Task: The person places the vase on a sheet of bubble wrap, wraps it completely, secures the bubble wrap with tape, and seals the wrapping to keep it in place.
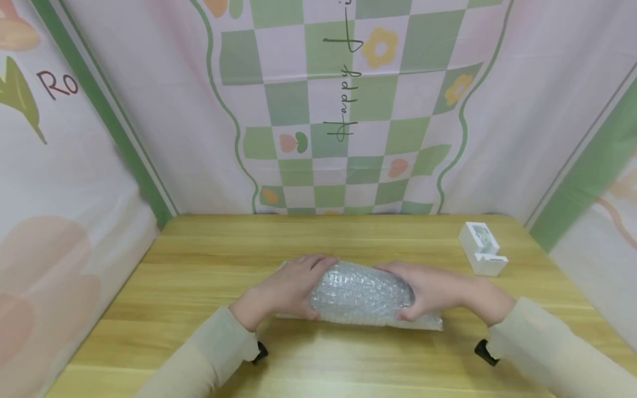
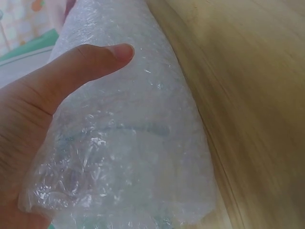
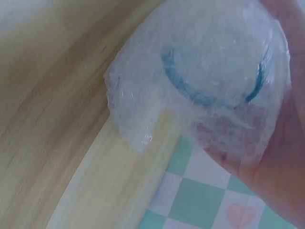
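Note:
A bundle rolled in clear bubble wrap (image 1: 360,296) lies crosswise on the wooden table. My left hand (image 1: 293,284) grips its left part from above, with the thumb on the near side, and in the left wrist view that thumb (image 2: 95,62) lies along the wrap (image 2: 138,167). Around the right part curls my right hand (image 1: 433,287), its thumb also on the near side. In the right wrist view a curved blue-green band (image 3: 200,98) shows through the wrap's end. What is wrapped inside cannot be made out.
A small white holder (image 1: 481,249), seemingly a tape dispenser with a clear roll, stands at the back right of the wooden table (image 1: 209,243). Behind the table hangs a cloth with green and white checks (image 1: 328,143). More printed cloth (image 1: 64,193) closes off both sides.

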`<action>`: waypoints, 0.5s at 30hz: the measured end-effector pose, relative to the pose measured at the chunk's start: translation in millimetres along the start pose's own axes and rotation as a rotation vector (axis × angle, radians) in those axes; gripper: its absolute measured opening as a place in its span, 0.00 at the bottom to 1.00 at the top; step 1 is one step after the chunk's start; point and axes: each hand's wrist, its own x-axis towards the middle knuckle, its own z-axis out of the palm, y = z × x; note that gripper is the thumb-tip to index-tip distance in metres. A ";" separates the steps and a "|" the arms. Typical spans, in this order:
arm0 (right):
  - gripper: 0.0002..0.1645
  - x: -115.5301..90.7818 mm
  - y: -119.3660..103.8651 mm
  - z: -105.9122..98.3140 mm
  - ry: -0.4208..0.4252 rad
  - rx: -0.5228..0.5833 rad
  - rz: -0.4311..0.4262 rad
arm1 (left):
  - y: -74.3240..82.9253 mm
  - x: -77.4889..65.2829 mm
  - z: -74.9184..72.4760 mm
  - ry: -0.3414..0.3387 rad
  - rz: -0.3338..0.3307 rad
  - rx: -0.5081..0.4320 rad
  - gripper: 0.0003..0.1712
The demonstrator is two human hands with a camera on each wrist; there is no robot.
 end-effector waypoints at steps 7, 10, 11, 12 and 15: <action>0.64 -1.0 -6.0 7.0 0.063 -0.114 -0.016 | -1.7 1.5 0.6 0.005 -0.004 -0.011 0.69; 0.67 -0.9 -7.7 8.2 0.072 -0.131 -0.009 | -2.1 3.1 0.4 -0.002 -0.016 -0.021 0.70; 0.68 -0.6 -8.4 8.3 0.075 -0.132 -0.007 | -2.4 3.6 0.5 -0.005 -0.019 -0.026 0.70; 0.69 -0.3 -9.0 8.2 0.077 -0.132 -0.005 | -2.5 3.9 0.4 -0.010 -0.023 -0.032 0.70; 0.72 0.7 -10.1 8.7 0.082 -0.132 0.004 | -3.6 4.1 0.9 -0.020 -0.035 -0.043 0.71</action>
